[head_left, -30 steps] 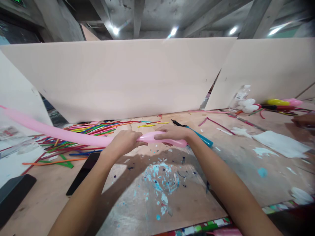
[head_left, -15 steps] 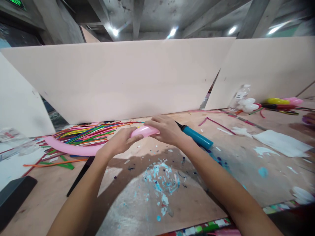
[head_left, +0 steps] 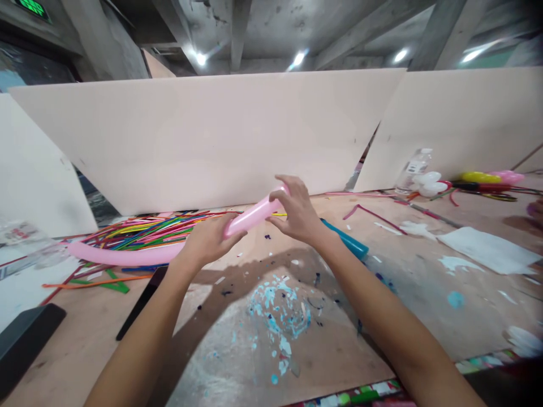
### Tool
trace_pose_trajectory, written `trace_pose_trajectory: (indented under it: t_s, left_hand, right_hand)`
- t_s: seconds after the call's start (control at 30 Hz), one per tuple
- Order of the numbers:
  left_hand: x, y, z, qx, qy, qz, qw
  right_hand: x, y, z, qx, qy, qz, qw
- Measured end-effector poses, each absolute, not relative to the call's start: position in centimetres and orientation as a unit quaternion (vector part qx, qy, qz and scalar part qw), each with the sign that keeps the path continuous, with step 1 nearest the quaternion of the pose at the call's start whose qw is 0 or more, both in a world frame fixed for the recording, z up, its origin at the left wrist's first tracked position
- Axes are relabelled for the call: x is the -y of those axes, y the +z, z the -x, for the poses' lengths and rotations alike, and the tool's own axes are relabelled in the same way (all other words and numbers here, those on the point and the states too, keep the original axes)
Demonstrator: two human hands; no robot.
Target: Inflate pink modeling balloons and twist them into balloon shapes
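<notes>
A long inflated pink balloon (head_left: 127,255) runs from the left of the table up to my hands. My left hand (head_left: 207,240) is closed round it near the middle. My right hand (head_left: 297,212) grips the balloon's raised end, fingers curled over its tip. The stretch of balloon between the hands (head_left: 250,217) slants upward to the right. A teal balloon pump (head_left: 345,240) lies on the table just behind my right wrist. A heap of thin uninflated balloons (head_left: 144,229) in many colours lies under and behind the pink one.
Pale boards (head_left: 212,135) wall off the back of the wooden table (head_left: 382,316). A black phone (head_left: 139,302) and a dark slab (head_left: 25,333) lie at the left. A plastic bottle (head_left: 413,167), finished balloons (head_left: 483,178) and white paper (head_left: 487,249) lie at the right; another person's hand (head_left: 535,210) shows at the right edge.
The balloon's long tail dropped from the air onto the table at the left. My right hand rose and moved back, tilting the balloon's end upward; the left hand stayed closed on it.
</notes>
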State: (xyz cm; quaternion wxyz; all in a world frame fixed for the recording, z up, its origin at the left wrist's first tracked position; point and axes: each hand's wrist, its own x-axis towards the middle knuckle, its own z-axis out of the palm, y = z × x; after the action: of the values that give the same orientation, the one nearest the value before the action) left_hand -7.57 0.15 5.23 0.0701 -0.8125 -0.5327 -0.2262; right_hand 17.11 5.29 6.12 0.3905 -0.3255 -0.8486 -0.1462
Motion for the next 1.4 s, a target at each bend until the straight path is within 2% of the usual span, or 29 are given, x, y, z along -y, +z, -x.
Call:
trace_pose_trajectory:
  t_s: [0.07, 0.17, 0.27, 0.37, 0.43, 0.53, 0.7, 0.8, 0.9, 1.03, 1.1, 1.17, 1.33, 1.4]
  left_hand:
    - [-0.4, 5.1, 7.7, 0.534, -0.258, 0.801, 0.086]
    - [-0.5, 4.9, 8.0, 0.505, -0.313, 0.796, 0.118]
    - [-0.4, 4.9, 7.9, 0.493, -0.339, 0.789, 0.142]
    - [-0.4, 5.1, 7.9, 0.499, -0.352, 0.779, 0.14]
    - [-0.4, 5.2, 8.0, 0.503, -0.353, 0.778, 0.131]
    - [-0.5, 5.1, 8.3, 0.485, -0.36, 0.784, 0.143]
    - [-0.2, 4.7, 7.5, 0.405, -0.354, 0.831, 0.143]
    - [0.4, 4.9, 6.3, 0.364, -0.352, 0.853, 0.124]
    - [0.8, 5.6, 6.3, 0.39, -0.358, 0.842, 0.103]
    - [1.1, 6.9, 7.8, 0.485, -0.395, 0.775, 0.085]
    - [1.3, 7.3, 8.1, 0.491, -0.398, 0.773, 0.064]
    - [1.6, 7.3, 7.8, 0.467, -0.405, 0.784, 0.055]
    - [2.0, 7.1, 6.8, 0.455, -0.428, 0.752, 0.211]
    - [2.0, 7.2, 7.0, 0.469, -0.436, 0.737, 0.215]
  right_hand:
    - [-5.4, 6.2, -17.1, 0.815, -0.127, 0.339, 0.452]
    - [-5.8, 6.5, -17.7, 0.778, 0.052, 0.367, 0.507]
    - [-6.2, 7.0, -18.6, 0.778, 0.262, 0.384, 0.424]
    - [-6.1, 7.4, -19.3, 0.79, 0.318, 0.339, 0.4]
    - [-6.1, 7.5, -19.8, 0.79, 0.321, 0.299, 0.429]
    - [-6.1, 7.7, -20.4, 0.806, 0.31, 0.288, 0.414]
    - [-5.1, 7.2, -19.2, 0.885, 0.172, 0.343, 0.261]
    - [-3.4, 6.7, -16.9, 0.917, 0.116, 0.304, 0.229]
    - [-2.4, 6.8, -15.6, 0.914, 0.1, 0.28, 0.277]
    - [-2.8, 7.3, -16.2, 0.85, 0.143, 0.297, 0.411]
    - [-2.9, 7.4, -16.5, 0.822, 0.162, 0.283, 0.467]
    - [-2.7, 7.4, -16.3, 0.824, 0.163, 0.244, 0.485]
    - [-1.5, 7.0, -15.1, 0.829, 0.039, 0.22, 0.513]
    - [-1.4, 6.8, -15.0, 0.823, -0.001, 0.249, 0.511]
